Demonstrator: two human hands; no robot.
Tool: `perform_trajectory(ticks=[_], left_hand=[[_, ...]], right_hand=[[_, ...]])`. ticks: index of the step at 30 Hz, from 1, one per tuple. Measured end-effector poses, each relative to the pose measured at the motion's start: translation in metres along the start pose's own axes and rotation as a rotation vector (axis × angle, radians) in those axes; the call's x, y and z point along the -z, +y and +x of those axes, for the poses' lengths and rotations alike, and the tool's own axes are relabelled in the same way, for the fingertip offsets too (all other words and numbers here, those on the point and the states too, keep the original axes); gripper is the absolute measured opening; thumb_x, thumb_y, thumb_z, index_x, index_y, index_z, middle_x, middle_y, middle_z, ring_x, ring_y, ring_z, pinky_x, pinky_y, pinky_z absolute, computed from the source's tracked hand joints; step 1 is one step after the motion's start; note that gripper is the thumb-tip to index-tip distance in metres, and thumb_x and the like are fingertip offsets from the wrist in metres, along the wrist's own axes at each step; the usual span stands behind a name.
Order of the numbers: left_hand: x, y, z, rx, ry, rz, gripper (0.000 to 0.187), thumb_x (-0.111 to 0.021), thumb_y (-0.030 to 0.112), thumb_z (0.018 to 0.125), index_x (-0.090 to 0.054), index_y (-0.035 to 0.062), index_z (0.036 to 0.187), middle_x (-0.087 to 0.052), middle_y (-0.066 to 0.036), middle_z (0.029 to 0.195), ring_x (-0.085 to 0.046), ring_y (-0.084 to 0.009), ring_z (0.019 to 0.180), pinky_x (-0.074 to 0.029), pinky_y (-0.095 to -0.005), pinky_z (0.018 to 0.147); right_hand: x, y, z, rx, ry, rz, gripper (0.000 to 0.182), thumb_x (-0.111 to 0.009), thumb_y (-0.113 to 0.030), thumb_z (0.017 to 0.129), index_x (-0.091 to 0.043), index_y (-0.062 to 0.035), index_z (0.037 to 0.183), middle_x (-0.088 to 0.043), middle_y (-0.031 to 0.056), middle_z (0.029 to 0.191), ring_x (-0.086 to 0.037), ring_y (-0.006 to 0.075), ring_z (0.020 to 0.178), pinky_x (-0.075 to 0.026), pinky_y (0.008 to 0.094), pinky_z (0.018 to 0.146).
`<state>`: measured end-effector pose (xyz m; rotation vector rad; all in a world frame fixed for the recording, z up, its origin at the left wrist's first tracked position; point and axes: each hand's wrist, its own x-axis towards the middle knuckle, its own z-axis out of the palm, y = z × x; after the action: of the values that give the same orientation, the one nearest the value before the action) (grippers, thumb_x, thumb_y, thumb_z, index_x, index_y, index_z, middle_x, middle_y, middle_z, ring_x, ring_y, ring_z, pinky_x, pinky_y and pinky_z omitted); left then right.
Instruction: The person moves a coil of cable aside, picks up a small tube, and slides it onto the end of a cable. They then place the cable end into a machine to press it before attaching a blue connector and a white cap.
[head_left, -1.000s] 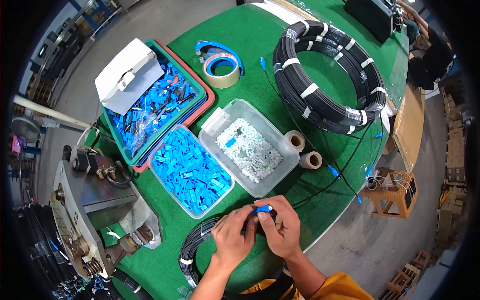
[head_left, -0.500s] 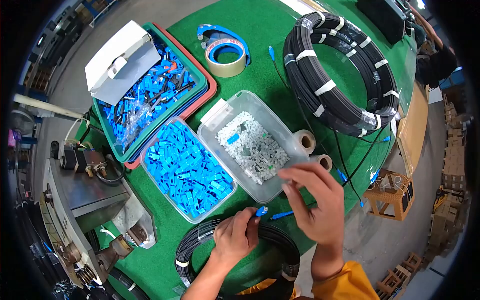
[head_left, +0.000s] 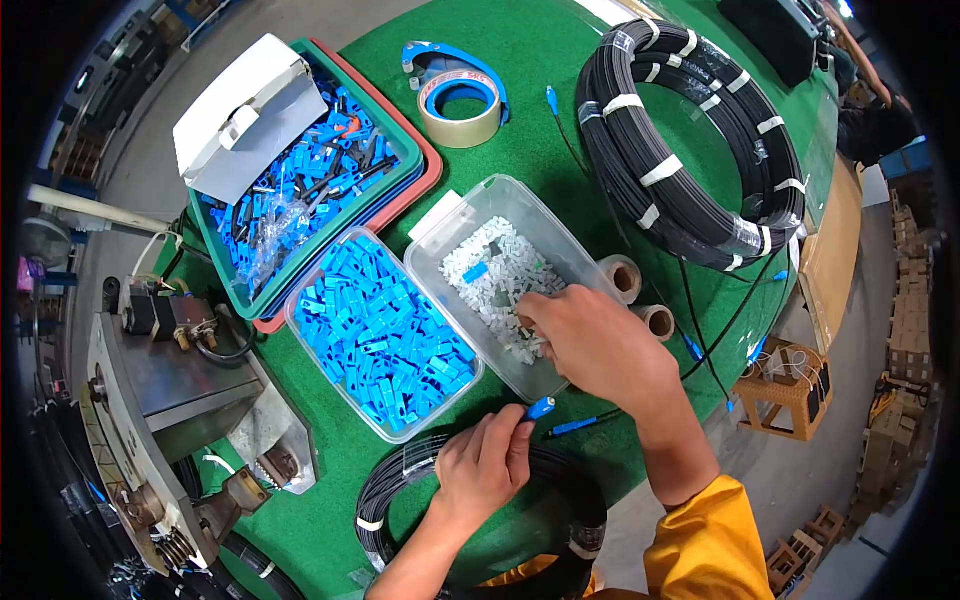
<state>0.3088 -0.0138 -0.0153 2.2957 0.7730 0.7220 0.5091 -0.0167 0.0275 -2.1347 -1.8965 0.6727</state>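
Note:
My left hand (head_left: 482,462) is closed around a cable end, with a blue fibre connector (head_left: 540,408) sticking up past the thumb and forefinger. Below it is a black cable coil (head_left: 385,500) tied with white tape. My right hand (head_left: 590,335) dips into a clear plastic box (head_left: 540,215), its fingertips pinched together among small white plastic pieces (head_left: 500,262). Whatever those fingertips hold is hidden. A second blue connector (head_left: 575,427) on a cable lies on the green surface between the two hands.
Left of the clear box stands a tub of blue connector housings (head_left: 385,335). Behind it are stacked trays (head_left: 408,160) of mixed parts under a white carton (head_left: 245,120). A tape roll (head_left: 460,115), large cable coil (head_left: 690,150) and cardboard cores (head_left: 655,320) stand around. A metal machine (head_left: 190,370) is at left.
My right hand has moved forward and left, from above the near edge of the clear box down into the white pieces. My left hand still holds the connector, slightly shifted right and forward.

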Motion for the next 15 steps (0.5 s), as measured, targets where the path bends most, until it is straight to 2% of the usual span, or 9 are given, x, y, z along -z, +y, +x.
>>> perform_trajectory(ticks=[2, 9, 11, 15], left_hand=[[-0.0006, 0.0004, 0.0007, -0.002, 0.016, 0.014, 0.018, -0.068, 0.008, 0.088, -0.059, 0.0038, 0.103, -0.06, -0.008, 0.067, -0.059, -0.0253, 0.049, -0.047, -0.0335, 0.045], [-0.003, 0.0008, 0.0009, -0.01, 0.061, 0.031, 0.018, -0.067, 0.008, 0.088, -0.059, 0.0044, 0.104, -0.059, -0.008, 0.066, -0.058, -0.0251, 0.049, -0.046, -0.0333, 0.045], [0.0005, 0.0039, 0.0012, 0.027, -0.006, 0.031, 0.018, -0.067, 0.0, 0.086, -0.059, -0.0002, 0.102, -0.065, -0.013, 0.075, -0.064, -0.0292, 0.056, -0.05, -0.0351, 0.05], [0.0008, 0.006, 0.0019, 0.036, -0.002, 0.03, 0.017, -0.067, 0.0, 0.085, -0.059, 0.0002, 0.101, -0.066, -0.014, 0.076, -0.064, -0.0289, 0.056, -0.05, -0.0351, 0.05]], right_hand=[[-0.0032, -0.0013, 0.0015, -0.061, 0.014, 0.055, 0.017, -0.061, 0.002, 0.075, -0.06, 0.0005, 0.092, -0.067, 0.0195, 0.081, -0.065, 0.04, 0.084, -0.052, 0.0478, 0.074], [-0.01, 0.0008, 0.0057, -0.013, -0.002, -0.002, 0.013, -0.062, -0.002, 0.075, -0.065, -0.0014, 0.087, -0.067, 0.019, 0.08, -0.066, 0.0389, 0.081, -0.053, 0.0463, 0.073], [-0.0072, -0.0027, 0.0061, -0.013, -0.018, -0.025, 0.008, -0.062, -0.002, 0.074, -0.067, -0.0021, 0.081, -0.067, 0.0185, 0.079, -0.066, 0.0383, 0.08, -0.053, 0.0465, 0.072], [-0.0091, -0.0026, 0.0083, -0.011, -0.006, -0.053, 0.006, -0.062, -0.003, 0.073, -0.067, -0.0024, 0.076, -0.066, 0.018, 0.078, -0.066, 0.0382, 0.079, -0.053, 0.0467, 0.071]])
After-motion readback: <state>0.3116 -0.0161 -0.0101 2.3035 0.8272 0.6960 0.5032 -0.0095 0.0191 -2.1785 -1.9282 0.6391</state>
